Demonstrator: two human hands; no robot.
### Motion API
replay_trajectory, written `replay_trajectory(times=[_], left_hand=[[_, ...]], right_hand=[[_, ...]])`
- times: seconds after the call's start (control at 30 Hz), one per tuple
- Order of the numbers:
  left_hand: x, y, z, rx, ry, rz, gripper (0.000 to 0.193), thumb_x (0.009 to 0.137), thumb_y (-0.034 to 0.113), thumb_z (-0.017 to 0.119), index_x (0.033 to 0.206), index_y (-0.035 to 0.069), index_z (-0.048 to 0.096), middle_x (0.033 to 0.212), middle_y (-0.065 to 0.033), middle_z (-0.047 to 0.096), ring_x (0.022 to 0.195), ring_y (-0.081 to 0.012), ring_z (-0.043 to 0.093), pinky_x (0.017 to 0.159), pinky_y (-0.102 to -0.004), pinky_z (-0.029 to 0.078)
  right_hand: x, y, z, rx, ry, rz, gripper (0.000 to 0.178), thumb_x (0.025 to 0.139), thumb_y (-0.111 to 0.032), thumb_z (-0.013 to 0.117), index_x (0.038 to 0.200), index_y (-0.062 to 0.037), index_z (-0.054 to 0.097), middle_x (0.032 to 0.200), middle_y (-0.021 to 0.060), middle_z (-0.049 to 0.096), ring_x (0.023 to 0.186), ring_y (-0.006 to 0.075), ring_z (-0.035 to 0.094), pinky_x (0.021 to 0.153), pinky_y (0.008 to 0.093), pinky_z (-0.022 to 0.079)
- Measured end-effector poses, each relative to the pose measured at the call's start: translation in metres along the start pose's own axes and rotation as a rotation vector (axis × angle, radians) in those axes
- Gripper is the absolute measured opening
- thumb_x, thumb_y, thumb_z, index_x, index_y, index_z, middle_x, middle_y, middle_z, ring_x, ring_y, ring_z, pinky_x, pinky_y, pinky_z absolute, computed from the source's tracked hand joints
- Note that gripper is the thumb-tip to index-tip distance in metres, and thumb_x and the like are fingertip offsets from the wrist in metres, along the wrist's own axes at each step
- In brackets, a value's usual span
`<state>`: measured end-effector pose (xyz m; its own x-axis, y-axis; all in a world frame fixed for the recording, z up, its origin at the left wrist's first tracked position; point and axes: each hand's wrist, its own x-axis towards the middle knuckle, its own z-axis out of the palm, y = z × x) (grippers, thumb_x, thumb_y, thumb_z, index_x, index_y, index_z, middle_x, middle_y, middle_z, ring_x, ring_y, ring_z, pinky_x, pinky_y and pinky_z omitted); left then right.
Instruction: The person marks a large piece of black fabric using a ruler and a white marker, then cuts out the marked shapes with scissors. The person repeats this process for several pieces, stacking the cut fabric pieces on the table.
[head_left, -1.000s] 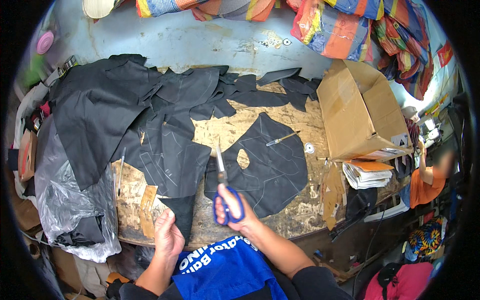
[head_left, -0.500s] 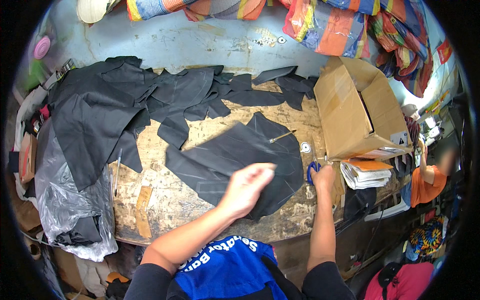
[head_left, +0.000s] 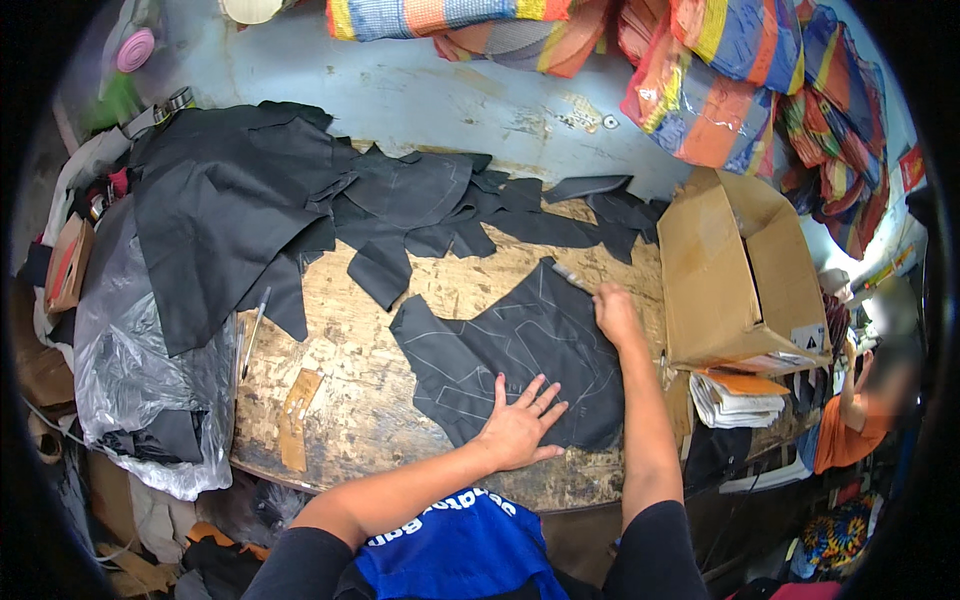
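Note:
A black piece of fabric or leather (head_left: 540, 345), marked with thin pale lines, lies flat in the middle of the wooden table. My left hand (head_left: 520, 425) rests palm down on its near part, fingers spread. At its far right edge, my right hand (head_left: 617, 315) is closed around the end of a slim tool that looks like a small brush (head_left: 573, 279). The brush's pale tip points toward the far left over the black piece. My right fingertips are partly hidden from view.
Black offcuts (head_left: 420, 195) lie along the back, beside a large black sheet (head_left: 220, 220). At right stands an open cardboard box (head_left: 705, 275) near folded papers (head_left: 735, 400). A pen (head_left: 256, 330) and brown template (head_left: 297, 420) lie left. A person in an orange top (head_left: 845, 435) is far right.
My right hand has left the blue-handled scissors, moved up and away, and taken hold of the brush. My left hand has settled flat on the black piece, which sits further right in view.

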<state>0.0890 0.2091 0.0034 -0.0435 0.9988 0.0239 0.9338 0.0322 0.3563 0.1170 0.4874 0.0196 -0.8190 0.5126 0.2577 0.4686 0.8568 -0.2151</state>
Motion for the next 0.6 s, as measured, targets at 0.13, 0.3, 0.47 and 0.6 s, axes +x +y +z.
replay_trajectory(times=[0.13, 0.3, 0.47, 0.6], left_hand=[[0.001, 0.001, 0.0, -0.001, 0.007, -0.024, 0.073, 0.082, 0.061, 0.046, 0.138, 0.015, 0.038, 0.149, -0.0087, 0.024, 0.139, -0.0292, 0.015, 0.096, -0.075, 0.008], [0.0, 0.001, 0.004, 0.004, 0.024, -0.031, 0.072, 0.082, 0.06, 0.047, 0.138, 0.015, 0.038, 0.148, -0.009, 0.026, 0.139, -0.0298, 0.016, 0.094, -0.0758, 0.009], [-0.002, -0.002, 0.002, -0.065, 0.089, -0.023, 0.068, 0.081, 0.054, 0.054, 0.134, 0.013, 0.043, 0.145, -0.0125, 0.029, 0.138, -0.0313, 0.018, 0.096, -0.0746, 0.009], [-0.007, -0.008, -0.01, -0.186, 0.071, -0.046, 0.065, 0.078, 0.047, 0.062, 0.131, 0.011, 0.047, 0.144, -0.0158, 0.03, 0.137, -0.033, 0.018, 0.097, -0.0731, 0.008]], right_hand=[[-0.007, 0.0, -0.036, 0.176, 0.044, 0.575, 0.027, 0.073, -0.012, 0.068, 0.094, 0.0038, 0.061, 0.092, 0.0256, 0.062, 0.081, 0.0361, 0.062, 0.073, 0.0404, 0.05], [-0.042, -0.018, -0.052, 0.408, -0.236, 0.591, 0.05, 0.06, -0.027, 0.083, 0.087, 0.0099, 0.062, 0.08, 0.0214, 0.064, 0.067, 0.0255, 0.064, 0.06, 0.0375, 0.05], [-0.045, -0.042, -0.035, 0.324, -0.428, 0.417, 0.04, 0.066, -0.022, 0.079, 0.093, 0.0036, 0.064, 0.076, 0.0169, 0.066, 0.066, 0.023, 0.064, 0.064, 0.036, 0.05], [-0.051, -0.076, -0.036, 0.105, -0.125, 0.093, 0.023, 0.073, -0.013, 0.069, 0.09, 0.0007, 0.061, 0.074, 0.0241, 0.062, 0.074, 0.0385, 0.062, 0.069, 0.0423, 0.048]])
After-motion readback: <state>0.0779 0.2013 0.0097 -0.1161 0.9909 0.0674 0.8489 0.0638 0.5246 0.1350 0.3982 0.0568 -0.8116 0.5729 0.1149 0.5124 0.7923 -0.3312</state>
